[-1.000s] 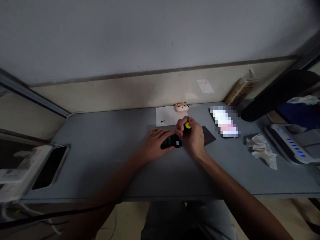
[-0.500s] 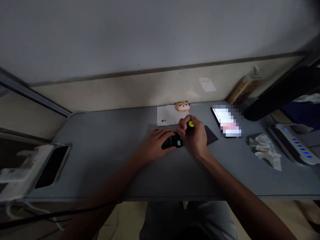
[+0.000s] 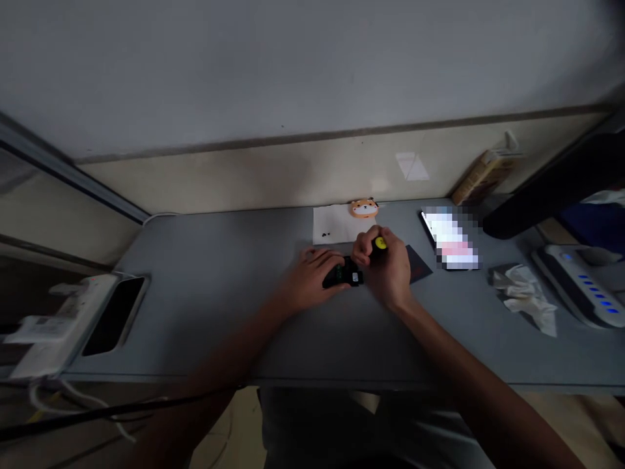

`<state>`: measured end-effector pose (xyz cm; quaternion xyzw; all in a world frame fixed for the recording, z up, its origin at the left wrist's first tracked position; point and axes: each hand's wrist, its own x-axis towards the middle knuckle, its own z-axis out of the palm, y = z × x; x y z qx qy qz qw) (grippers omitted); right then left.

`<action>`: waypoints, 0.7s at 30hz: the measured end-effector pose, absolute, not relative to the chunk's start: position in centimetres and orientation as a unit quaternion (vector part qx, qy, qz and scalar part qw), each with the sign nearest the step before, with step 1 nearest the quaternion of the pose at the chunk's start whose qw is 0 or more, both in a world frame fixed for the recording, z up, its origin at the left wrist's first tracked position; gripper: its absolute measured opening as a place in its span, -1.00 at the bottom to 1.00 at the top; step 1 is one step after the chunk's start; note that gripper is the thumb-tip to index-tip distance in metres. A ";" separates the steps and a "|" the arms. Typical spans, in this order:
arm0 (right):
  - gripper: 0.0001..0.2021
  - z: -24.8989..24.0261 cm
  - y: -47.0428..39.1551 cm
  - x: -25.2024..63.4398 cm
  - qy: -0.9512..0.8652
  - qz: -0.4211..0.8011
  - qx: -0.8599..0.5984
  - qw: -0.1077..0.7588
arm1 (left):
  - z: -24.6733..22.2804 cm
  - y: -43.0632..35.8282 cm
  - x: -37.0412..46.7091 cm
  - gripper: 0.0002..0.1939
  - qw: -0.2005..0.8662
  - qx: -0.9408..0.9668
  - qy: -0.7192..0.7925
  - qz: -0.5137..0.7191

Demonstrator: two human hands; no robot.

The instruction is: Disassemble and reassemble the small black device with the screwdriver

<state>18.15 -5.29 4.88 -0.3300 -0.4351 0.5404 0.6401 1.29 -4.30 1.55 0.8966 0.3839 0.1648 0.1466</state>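
My left hand (image 3: 317, 277) presses a small black electronic device (image 3: 346, 273) against the desk, thumb and fingers curved round it. A green patch and a pale label show on the device. My right hand (image 3: 390, 264) makes a fist around the black handle of a screwdriver (image 3: 379, 243), held upright with its round yellow end on top. The hand hides the tool's shaft and tip, just right of the device. Behind the hands lies a sheet of white paper (image 3: 334, 225) with a few tiny dark pieces (image 3: 325, 234), too small to name.
On the paper's far edge sits an orange animal-face case (image 3: 364, 208). A dark flat card (image 3: 418, 264), lit phone (image 3: 452, 241), crumpled tissue (image 3: 527, 296) and power strip (image 3: 581, 286) lie to the right. Another phone (image 3: 116, 316) rests at the left edge. A wall closes off the back.
The whole view has shifted slightly, so everything appears a little further right. Both hands keep the same hold and place on the desk, with no clear movement of the device.
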 end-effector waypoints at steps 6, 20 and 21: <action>-0.54 4.7 -5.4 18.1 -0.447 0.541 -0.334 0.629 | 1.2 -4.1 1.5 -0.65 0.137 0.898 0.387 0.159; -0.53 4.9 -5.0 18.4 -0.446 0.535 -0.328 0.638 | 1.2 -4.1 2.2 -0.69 0.152 0.887 0.398 0.180; -0.54 5.0 -4.9 18.4 -0.440 0.540 -0.325 0.640 | 1.2 -4.1 2.2 -0.68 0.150 0.887 0.398 0.181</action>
